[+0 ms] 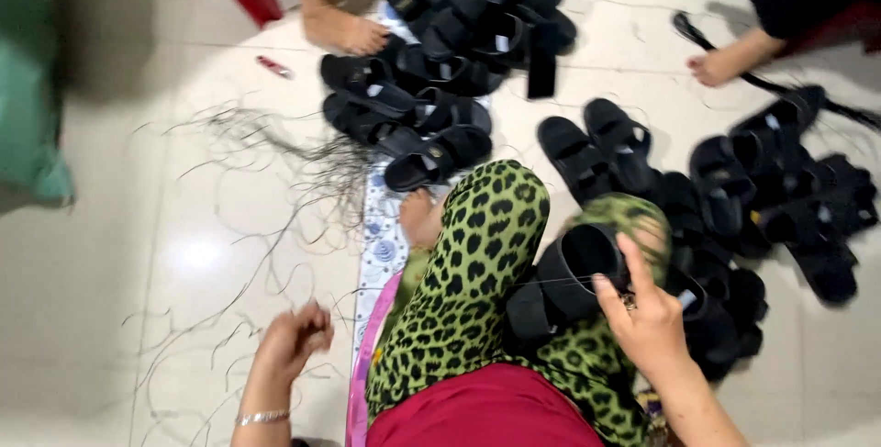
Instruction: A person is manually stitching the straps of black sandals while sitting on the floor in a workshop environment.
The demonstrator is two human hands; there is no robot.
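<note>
I sit on the floor in green leopard-print trousers (477, 263). My right hand (647, 314) grips a black sandal (560, 286) that rests on my knee, fingers over its strap. My left hand (295, 337), with a thin bracelet at the wrist, hovers low at my left side with fingers curled; a thin thread seems to run from it toward the sandal, though blur makes this unsure. A pile of black sandals (459, 52) lies ahead of me and more black sandals (762, 199) are spread out to my right.
Loose dark threads (275, 162) are scattered over the pale tiled floor to my left. Another person's bare foot (344, 29) rests beside the far pile, and a second person's foot (725, 61) is at the upper right. A small red object (273, 66) lies nearby.
</note>
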